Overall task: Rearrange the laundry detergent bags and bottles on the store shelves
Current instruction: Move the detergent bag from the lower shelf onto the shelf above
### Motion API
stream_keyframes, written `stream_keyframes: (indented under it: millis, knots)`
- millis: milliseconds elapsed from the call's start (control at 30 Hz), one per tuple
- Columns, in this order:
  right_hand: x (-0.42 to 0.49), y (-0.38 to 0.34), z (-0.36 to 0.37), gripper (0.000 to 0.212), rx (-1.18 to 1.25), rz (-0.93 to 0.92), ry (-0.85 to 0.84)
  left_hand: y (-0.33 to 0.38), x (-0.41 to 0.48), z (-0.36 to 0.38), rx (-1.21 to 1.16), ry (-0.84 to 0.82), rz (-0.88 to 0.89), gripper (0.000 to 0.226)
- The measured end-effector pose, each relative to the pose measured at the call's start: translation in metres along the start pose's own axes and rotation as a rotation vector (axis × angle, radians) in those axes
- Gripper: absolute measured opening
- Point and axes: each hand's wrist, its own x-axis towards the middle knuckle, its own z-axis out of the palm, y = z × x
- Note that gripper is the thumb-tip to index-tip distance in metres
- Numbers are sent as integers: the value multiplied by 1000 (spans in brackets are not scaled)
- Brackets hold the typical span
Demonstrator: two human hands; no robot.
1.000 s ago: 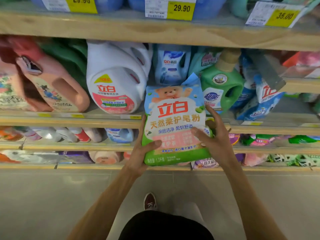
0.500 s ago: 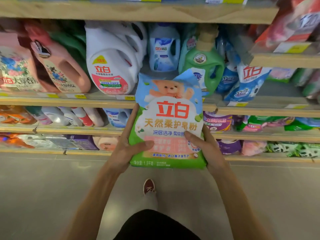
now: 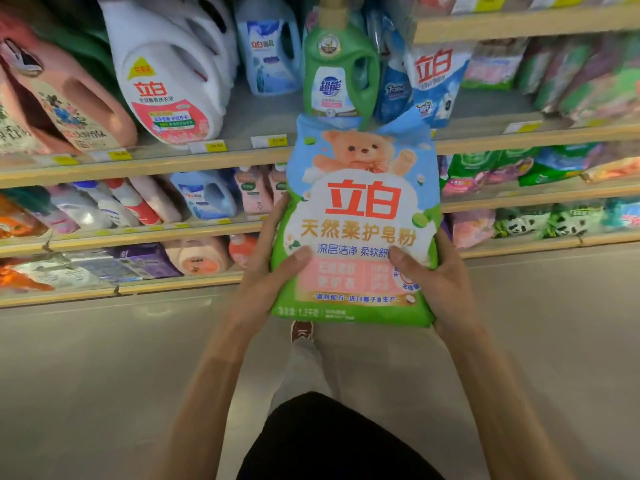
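A green and blue detergent bag [image 3: 360,209] with a teddy bear print is held upright in front of the shelves. My left hand [image 3: 266,271] grips its lower left edge, thumb across the front. My right hand [image 3: 433,282] grips the lower right edge the same way. Behind the bag's top stands a green bottle [image 3: 337,64] on the upper shelf [image 3: 207,161]. To its left stand a white jug [image 3: 173,74] and a pink jug [image 3: 65,98]; to its right leans a blue and white bag [image 3: 434,81].
A light blue bottle [image 3: 268,53] stands at the back of the upper shelf. Lower shelves [image 3: 138,233] hold several lying bottles and bags, with green and pink bags [image 3: 502,164] at the right. Grey floor [image 3: 104,375] spreads below, and my shoe [image 3: 302,331] shows under the bag.
The bag has come down and back from the upper shelf edge, still held in both hands. The view has tilted down and moved right along the shelves.
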Motion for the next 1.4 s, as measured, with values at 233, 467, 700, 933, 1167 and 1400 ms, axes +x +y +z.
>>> stream_keyframes:
  millis: [233,467,700,933,1167,1400]
  knots:
    - [-37,1,-40,43,38,2,85,-23,-15,36,1,-34,-74,82]
    - [-25,0,-83,49,53,8,153,-39,12,76,23,-85,-125,86]
    - [17,-17,-138,49,41,-15,190,-60,68,129,21,-96,-155,76]
    - [72,-44,-207,44,22,-7,216,-78,134,198,22,-107,-186,76]
    - [127,-67,-288,56,85,66,208,-100,199,268,31,-119,-222,79]
    - [178,-74,-360,57,84,83,181,-121,245,333,109,-72,-228,81]
